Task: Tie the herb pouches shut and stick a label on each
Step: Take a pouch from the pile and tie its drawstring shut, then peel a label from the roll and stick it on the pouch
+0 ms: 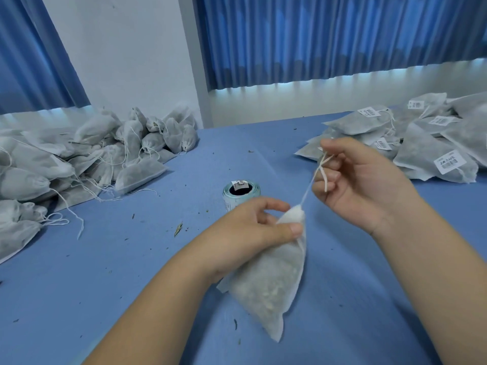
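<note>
Blue table (118, 259) bears a label roll (228, 200) at 12 o'clock from the pouch (268, 283). Left hand (247, 230) pinches its neck; right hand (361, 180) grips the string (308, 189).

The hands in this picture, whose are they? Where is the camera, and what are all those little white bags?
They belong to a person who wears a camera on the head, so you see what that person sees, looking down at a blue table. The left hand pinches the gathered neck of a white pouch filled with dried herbs. The right hand holds the pouch's string, pulled tight. On the left lies the unlabelled pile of pouches. On the right is the labelled pile, with barcode stickers on. The roll of labels stands just beyond the left hand.
</note>
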`<action>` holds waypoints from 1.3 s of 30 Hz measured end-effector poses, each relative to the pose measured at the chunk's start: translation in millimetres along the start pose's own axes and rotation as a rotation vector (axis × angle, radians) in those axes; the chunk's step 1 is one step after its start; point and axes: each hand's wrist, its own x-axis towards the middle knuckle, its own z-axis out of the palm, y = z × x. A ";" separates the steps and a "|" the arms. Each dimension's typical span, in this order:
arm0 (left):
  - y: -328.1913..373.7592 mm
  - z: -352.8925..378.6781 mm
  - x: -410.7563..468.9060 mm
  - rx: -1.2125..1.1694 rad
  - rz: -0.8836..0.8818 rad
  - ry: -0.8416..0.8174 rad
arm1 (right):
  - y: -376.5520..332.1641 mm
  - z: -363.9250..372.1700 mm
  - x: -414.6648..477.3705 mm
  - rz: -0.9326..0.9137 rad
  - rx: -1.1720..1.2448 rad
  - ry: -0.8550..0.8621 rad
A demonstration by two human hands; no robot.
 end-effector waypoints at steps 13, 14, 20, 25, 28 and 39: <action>-7.4 -8.2 2.4 -0.041 -0.106 -0.235 | 0.2 -9.1 6.4 -0.148 0.045 0.228; -7.6 -8.3 1.9 -0.031 -0.103 -0.225 | -0.6 -9.0 5.9 -0.170 0.042 0.225; -5.8 0.8 6.4 0.070 -0.035 0.226 | 5.1 0.6 -5.1 -0.503 -0.388 0.083; -5.5 -2.1 11.8 0.164 0.033 0.470 | 30.9 9.7 -9.1 -0.581 -0.909 -0.207; -6.2 -5.2 12.3 0.094 0.017 0.457 | 40.0 7.5 -8.2 -0.590 -1.154 -0.263; -2.7 -12.7 8.4 -0.294 -0.018 0.280 | 41.6 2.0 -6.7 -0.713 -1.415 -0.318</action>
